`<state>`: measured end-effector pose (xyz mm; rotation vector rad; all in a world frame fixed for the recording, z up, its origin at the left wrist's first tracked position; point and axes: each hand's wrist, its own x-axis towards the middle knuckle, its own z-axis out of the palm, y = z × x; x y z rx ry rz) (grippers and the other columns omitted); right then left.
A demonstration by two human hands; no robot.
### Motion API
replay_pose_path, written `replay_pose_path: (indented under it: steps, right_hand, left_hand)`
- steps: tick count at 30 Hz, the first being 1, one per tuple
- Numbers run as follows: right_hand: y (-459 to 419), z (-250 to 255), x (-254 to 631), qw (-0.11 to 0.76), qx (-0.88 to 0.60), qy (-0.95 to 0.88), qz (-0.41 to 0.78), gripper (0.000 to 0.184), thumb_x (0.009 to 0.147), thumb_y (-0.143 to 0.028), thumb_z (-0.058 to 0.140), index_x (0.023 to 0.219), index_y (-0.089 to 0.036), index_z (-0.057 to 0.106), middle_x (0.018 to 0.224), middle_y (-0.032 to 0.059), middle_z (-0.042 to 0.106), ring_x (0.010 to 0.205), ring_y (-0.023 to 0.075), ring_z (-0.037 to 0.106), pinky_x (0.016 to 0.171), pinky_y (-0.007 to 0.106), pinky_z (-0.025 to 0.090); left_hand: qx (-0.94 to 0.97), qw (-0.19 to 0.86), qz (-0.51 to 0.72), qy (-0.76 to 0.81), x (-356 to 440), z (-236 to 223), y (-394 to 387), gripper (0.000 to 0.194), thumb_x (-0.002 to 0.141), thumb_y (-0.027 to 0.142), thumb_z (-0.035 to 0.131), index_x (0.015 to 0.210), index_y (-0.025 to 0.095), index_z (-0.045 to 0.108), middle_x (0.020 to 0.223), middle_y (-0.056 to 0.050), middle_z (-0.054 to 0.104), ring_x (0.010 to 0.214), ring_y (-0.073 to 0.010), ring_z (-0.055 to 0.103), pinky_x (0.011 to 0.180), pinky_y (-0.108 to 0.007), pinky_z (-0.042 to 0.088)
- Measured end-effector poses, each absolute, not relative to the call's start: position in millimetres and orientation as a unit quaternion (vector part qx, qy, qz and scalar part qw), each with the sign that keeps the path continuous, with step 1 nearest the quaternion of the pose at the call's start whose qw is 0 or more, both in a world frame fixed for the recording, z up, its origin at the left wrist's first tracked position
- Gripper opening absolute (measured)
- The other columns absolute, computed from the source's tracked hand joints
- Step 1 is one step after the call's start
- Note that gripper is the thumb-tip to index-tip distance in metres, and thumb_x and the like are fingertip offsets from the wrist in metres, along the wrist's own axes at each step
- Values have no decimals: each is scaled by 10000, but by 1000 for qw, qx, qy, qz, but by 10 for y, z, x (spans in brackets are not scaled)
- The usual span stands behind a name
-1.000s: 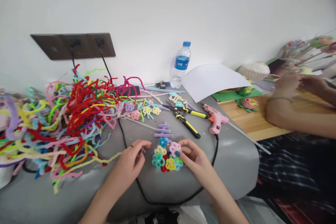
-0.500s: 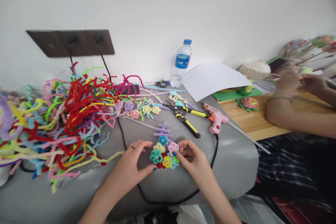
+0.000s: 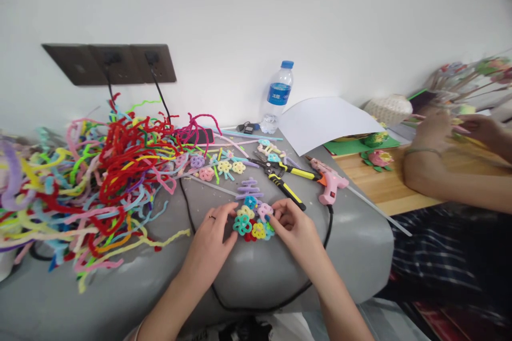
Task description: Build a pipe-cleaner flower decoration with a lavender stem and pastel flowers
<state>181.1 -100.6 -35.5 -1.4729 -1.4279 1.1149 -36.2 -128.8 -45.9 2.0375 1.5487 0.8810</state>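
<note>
Apparently pinches flower cluster's (image 3: 258, 229) right edge with right hand (image 3: 298, 230); spreads left hand's (image 3: 208, 240) fingers beside its left.

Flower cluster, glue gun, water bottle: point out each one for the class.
Flower cluster (image 3: 258, 230): head view, on the yellow flower near its lower edge.
Glue gun (image 3: 332, 183): head view, on the pink body around the top of the handle.
Water bottle (image 3: 279, 94): head view, on the blue label.

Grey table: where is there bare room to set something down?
Bare: right end of table, between cord and white stick; front left, between pile and left hand. Crowded: back, by pliers and bottle; between left and right hand, by flowers.
</note>
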Motion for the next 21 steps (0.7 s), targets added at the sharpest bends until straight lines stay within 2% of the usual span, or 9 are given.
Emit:
replay_pose_path:
  steps: [7,13,21]
  right_hand:
    - [-1033,-359,1840,391,-577,-571,434,394,816,-581,708,923,-221,588,735,-16,543,586,152,547,536,271,444]
    - [-1078,-379,1877,409,-555,-577,438,417,848,-604,688,979,-223,580,813,0,552,602,142,538,551,268,454]
    - [-1093,-382,1894,386,-550,-608,424,272,873,-411,651,1049,-217,578,938,27,562,628,132,571,543,257,461]
  left_hand:
    - [711,218,348,572,-389,-483,-1249,511,837,18,523,1286,262,543,986,-20,690,868,-185,653,836,-336,558]
    - [710,208,363,566,-427,-507,-1251,397,865,80,533,1215,258,587,933,-7,704,814,-183,652,790,-319,551]
    - [732,210,349,545,-439,-490,-1270,366,875,87,527,1183,266,613,925,-4,724,808,-190,654,771,-318,545]
